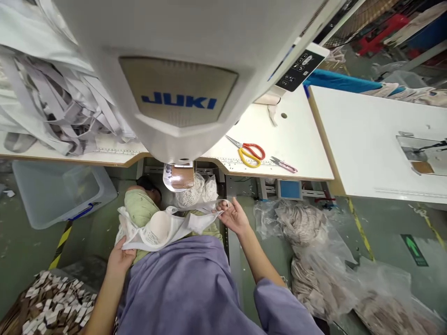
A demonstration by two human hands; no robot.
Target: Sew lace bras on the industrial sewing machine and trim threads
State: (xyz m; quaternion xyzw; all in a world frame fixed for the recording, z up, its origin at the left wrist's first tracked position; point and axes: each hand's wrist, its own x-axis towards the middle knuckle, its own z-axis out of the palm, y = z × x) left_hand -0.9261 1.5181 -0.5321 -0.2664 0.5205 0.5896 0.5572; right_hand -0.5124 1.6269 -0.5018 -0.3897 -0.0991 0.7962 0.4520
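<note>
A white bra point(159, 229) with lace-edged cups is stretched across my lap, below the head of the sewing machine point(178, 93). At its left end my left hand point(122, 257) grips the lower edge of the lace side, thumb on top. My right hand point(233, 216) pinches the other end, where a strap and the back band come together near my fingertips. Between the hands the cup point(160, 225) faces up and the band runs slack to the right. Beyond the bra, white lace pieces point(195, 190) hang under the machine's bed point(179, 177).
Red-and-yellow scissors point(249, 152) and small thread snips point(284, 164) lie on the white table point(279, 135). White straps and garments point(59, 102) are heaped at left. Below are a clear plastic bin point(63, 190), labelled brown pieces point(56, 302) and bagged garments point(314, 246).
</note>
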